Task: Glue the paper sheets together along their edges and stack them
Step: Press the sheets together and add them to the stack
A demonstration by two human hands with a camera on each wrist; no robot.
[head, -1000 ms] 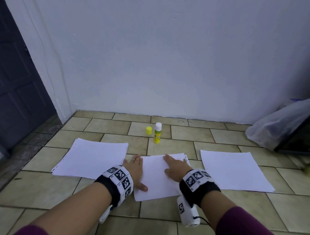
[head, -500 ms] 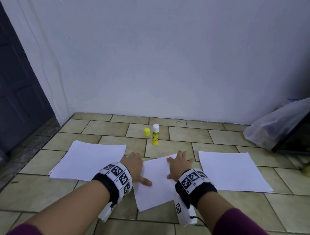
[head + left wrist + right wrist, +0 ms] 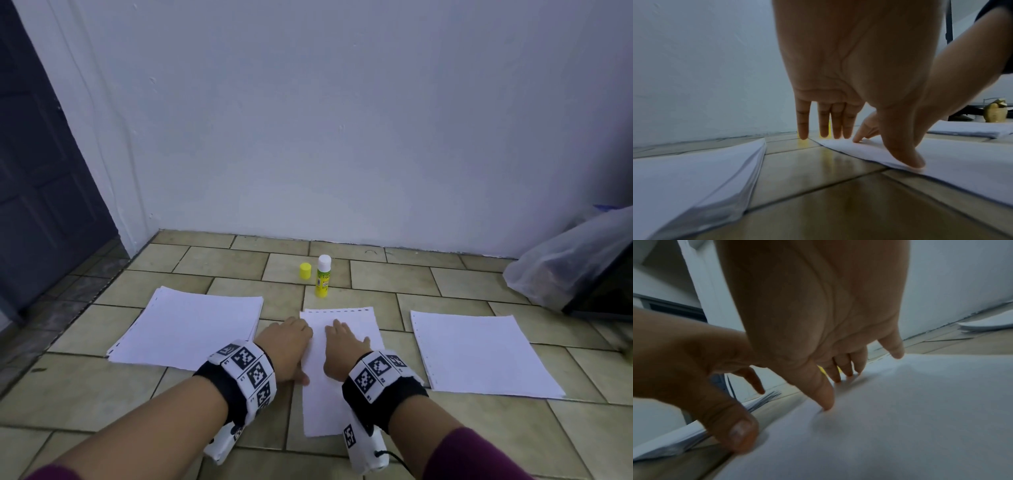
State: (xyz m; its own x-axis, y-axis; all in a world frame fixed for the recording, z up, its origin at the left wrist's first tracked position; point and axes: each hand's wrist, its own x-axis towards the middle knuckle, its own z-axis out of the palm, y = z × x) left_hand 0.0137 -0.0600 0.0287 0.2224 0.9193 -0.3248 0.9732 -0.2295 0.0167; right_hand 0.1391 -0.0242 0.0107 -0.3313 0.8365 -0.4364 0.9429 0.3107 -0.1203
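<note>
Since a second ago the middle sheet [image 3: 342, 370] has rotated: it was skewed under the hands, now it lies nearly straight, long side running away from the person, perforated edge at the far end near the glue stick. Both hands have drawn closer together on it.

Left hand [image 3: 286, 347] flat, grip open, fingers straight; it sits at the sheet's left edge, thumb [image 3: 906, 155] pressing down on that edge, the other fingers reaching to the floor tiles and the sheet's far corner. Right hand [image 3: 342, 349] also flat with an open grip, fingers spread, fingertips [image 3: 827, 404] pressing the paper surface; thumb side toward the left hand. Neither hand is curled around anything.

Glue stick [image 3: 323, 277] stands upright on the floor [image 3: 239, 428] beyond the middle sheet, uncapped, white top showing. Its yellow cap [image 3: 305, 270] stands just beside it to the left, apart from it.

Left paper stack [image 3: 191, 325] lies on the tiles left of the hands, several sheets thick, edges slightly fanned in the left wrist view. Right paper pile [image 3: 479, 353] lies well to the right, flat; perforation holes run along its left edge.

Clear plastic bag [image 3: 568, 260] against the wall at far right. Dark door [image 3: 41, 192] at left. Both wrists carry black bands with marker tags.
</note>
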